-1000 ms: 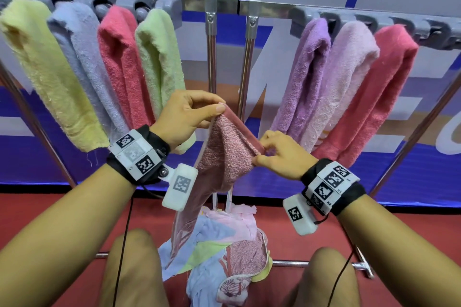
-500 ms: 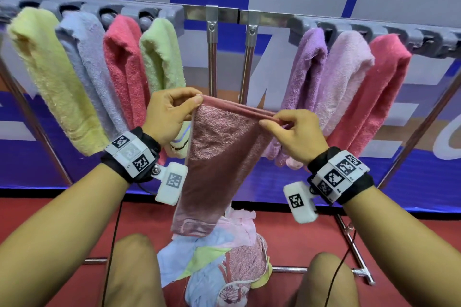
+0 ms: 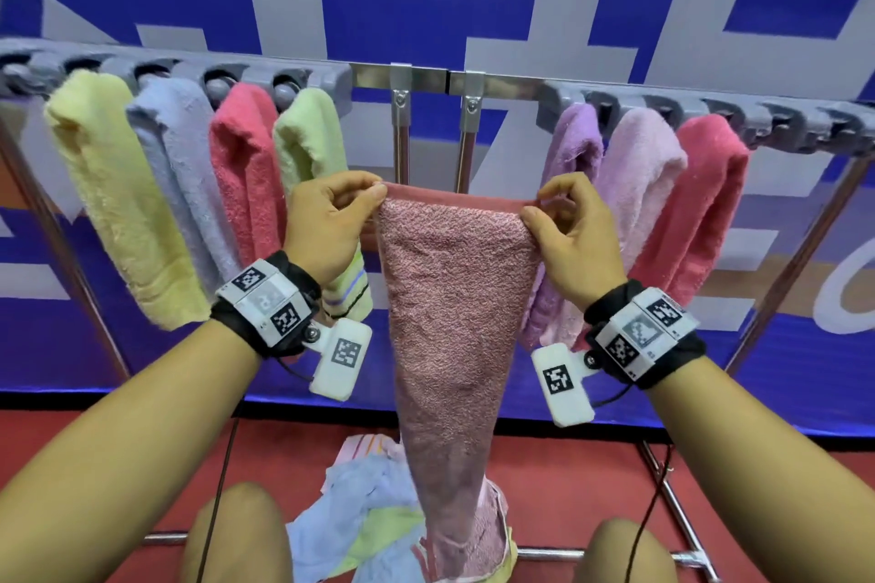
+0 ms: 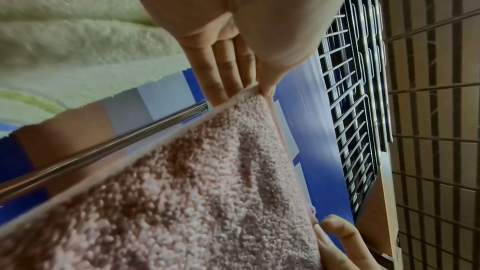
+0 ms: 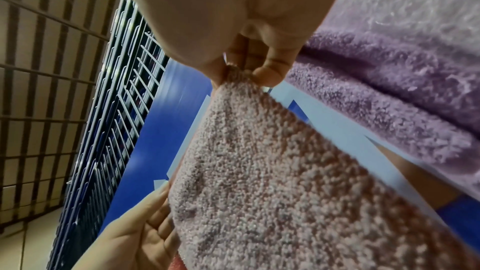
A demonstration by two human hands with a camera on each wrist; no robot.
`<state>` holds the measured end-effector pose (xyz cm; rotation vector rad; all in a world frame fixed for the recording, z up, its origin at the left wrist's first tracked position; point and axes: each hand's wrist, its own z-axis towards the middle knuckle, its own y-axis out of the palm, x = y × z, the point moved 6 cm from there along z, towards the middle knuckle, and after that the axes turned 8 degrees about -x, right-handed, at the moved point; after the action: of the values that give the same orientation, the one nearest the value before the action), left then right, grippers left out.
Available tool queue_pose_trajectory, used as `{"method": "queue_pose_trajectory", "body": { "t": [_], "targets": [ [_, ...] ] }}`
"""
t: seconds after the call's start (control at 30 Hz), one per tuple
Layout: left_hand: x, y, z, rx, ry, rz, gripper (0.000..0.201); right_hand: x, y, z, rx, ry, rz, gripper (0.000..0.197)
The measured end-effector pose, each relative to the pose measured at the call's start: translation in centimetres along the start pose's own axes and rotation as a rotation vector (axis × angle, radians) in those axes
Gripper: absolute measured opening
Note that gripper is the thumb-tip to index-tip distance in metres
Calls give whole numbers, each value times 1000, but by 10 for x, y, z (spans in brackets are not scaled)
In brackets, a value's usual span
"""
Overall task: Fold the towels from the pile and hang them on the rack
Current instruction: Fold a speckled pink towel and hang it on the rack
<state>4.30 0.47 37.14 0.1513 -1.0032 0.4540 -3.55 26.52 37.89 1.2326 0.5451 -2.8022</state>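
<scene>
A dusty pink towel [image 3: 452, 308] hangs stretched between my hands in front of the rack's middle. My left hand [image 3: 331, 223] pinches its upper left corner and my right hand [image 3: 568, 227] pinches the upper right corner. The towel narrows downward to the pile [image 3: 374, 516] of mixed towels on the floor. In the left wrist view my thumb and fingers [image 4: 233, 65] clamp the hemmed corner of the pink towel [image 4: 197, 192]. The right wrist view has my fingertips [image 5: 267, 71] bunching the other corner of the pink towel [image 5: 285, 182].
The rack [image 3: 426, 78] carries yellow [image 3: 118, 204], lavender-blue [image 3: 184, 175], coral [image 3: 246, 166] and green [image 3: 308, 137] towels on the left. Purple [image 3: 573, 147], pale pink [image 3: 639, 166] and coral [image 3: 700, 204] towels hang on the right. Grey hooks [image 3: 805, 123] stand bare at far right. My knees [image 3: 236, 535] flank the pile.
My hands have risen and spread apart, pulling the pink towel's top edge taut and lifting its lower end up off the pile.
</scene>
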Motion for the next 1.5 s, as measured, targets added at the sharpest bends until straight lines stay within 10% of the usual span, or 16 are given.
{"method": "queue_pose_trajectory", "body": {
  "t": [0.7, 1.07, 1.5],
  "targets": [
    [3, 2, -10, 32, -92, 69, 12, -13, 3, -7, -200, -94, -469, 38],
    [-26, 15, -23, -77, -232, 70, 6, 8, 17, -20, -597, -27, -964, 33],
    [-21, 31, -24, -91, -55, 293, 6, 6, 42, -28, -606, -284, -617, 9]
  ]
}}
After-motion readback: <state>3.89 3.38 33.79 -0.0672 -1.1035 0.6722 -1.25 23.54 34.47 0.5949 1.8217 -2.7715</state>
